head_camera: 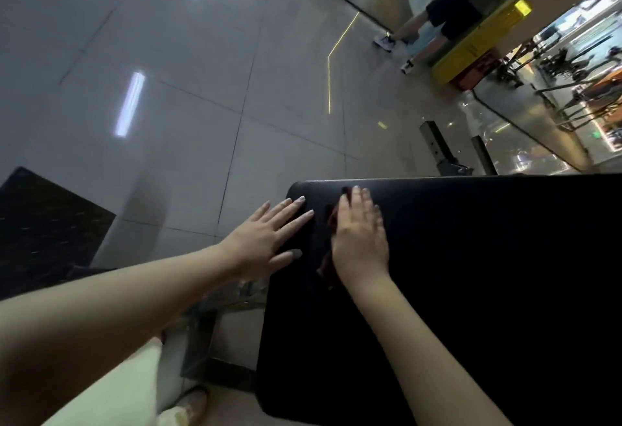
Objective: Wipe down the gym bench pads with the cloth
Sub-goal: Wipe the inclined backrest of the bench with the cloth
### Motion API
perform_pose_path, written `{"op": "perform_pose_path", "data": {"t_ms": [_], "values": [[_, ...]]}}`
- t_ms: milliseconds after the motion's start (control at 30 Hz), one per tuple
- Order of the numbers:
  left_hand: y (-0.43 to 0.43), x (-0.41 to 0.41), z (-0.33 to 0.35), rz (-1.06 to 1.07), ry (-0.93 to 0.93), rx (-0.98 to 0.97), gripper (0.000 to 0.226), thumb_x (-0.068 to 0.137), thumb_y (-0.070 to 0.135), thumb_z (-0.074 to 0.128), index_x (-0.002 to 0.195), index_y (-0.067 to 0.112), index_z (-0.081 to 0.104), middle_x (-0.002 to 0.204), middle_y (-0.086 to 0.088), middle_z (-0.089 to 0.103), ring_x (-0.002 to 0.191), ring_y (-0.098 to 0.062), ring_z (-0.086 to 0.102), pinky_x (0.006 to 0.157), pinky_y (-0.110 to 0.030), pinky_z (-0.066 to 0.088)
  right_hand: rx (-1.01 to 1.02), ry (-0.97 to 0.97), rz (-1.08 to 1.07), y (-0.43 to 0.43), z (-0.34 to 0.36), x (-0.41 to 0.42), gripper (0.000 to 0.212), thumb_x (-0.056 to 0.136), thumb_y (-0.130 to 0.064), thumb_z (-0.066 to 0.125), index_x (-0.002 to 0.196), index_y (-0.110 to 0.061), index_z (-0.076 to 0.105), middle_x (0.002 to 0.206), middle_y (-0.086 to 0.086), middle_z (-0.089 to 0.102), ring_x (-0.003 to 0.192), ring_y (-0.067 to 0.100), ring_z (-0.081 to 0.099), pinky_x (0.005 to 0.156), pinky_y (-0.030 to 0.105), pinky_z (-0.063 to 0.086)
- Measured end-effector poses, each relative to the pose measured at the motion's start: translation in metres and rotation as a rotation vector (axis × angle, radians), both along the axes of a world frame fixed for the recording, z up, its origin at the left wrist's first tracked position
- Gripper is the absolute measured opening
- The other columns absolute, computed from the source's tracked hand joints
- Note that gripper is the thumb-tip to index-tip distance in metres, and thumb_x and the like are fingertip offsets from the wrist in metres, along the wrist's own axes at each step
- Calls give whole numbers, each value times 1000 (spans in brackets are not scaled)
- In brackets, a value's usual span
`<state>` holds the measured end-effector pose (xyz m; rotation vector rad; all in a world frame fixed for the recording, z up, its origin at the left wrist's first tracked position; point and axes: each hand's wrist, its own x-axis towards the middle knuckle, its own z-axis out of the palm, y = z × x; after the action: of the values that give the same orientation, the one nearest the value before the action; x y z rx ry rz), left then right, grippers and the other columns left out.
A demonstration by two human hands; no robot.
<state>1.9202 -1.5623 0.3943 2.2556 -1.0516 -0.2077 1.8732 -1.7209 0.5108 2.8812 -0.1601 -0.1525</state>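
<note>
- Far out to the left of the left hand, a dark mat (43, 223) lies on the glossy grey tiled floor (188, 105), with strip lights reflected in the tiles.
- Left hand (266, 240): fingers straight and fanned apart, palm down, the fingertips resting on the near left edge of the black pad (488, 274). It holds nothing.
- Below that arm, a pale trouser leg (111, 388) and the toe of a shoe (192, 405) show over the floor.
- Between the two hands, a dark red cloth (331, 220) lies flat on the pad, a strip of it peeking out at the left side of the right hand and a little past its fingertips.
- Right hand (361, 240): flat, palm down, fingers straight and close together, pressing on top of the cloth near the pad's far left corner.
- To the right of the right hand, the pad runs on bare and black to the frame's edge.
- Far beyond the right hand, another person's legs (409, 31) stand beside a yellow sign (478, 42), with gym machines (572, 65) further right.
</note>
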Motion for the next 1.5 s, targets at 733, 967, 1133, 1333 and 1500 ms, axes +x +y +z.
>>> {"op": "perform_pose_path", "data": {"t_ms": [733,967,1133,1333,1500], "values": [[-2,73,22,-177,-109,-74,57,98,34,35,153,19,30,162,-10,18,148,-31,21,119,-45,13,-55,-162,-205,-32,20,5,62,85,2,66,143,1,45,155,22,34,146,37,28,118,43,18],[-10,90,13,-350,-353,7,58,100,28,42,154,24,22,161,-11,20,146,-34,26,117,-48,18,-111,-313,-208,74,-62,-20,50,85,2,48,135,3,55,145,24,47,136,38,45,109,51,36],[-12,84,22,-398,-362,-8,61,98,40,33,154,18,25,159,-19,21,145,-39,24,116,-56,24,-36,-110,-54,120,-70,-88,56,79,-18,55,134,-8,59,146,15,50,135,30,47,107,42,39],[-40,57,41,-550,-520,-118,63,96,48,35,154,26,24,161,-13,16,148,-32,14,118,-55,13,-133,-300,-246,18,2,-100,68,75,7,68,140,2,49,149,22,42,139,38,40,113,47,31],[-50,34,39,-577,-497,-153,59,100,46,31,156,32,17,165,-8,5,151,-28,1,122,-49,2,-87,-517,-526,7,16,-99,60,93,6,54,149,3,33,159,20,27,148,36,20,118,50,30]]}}
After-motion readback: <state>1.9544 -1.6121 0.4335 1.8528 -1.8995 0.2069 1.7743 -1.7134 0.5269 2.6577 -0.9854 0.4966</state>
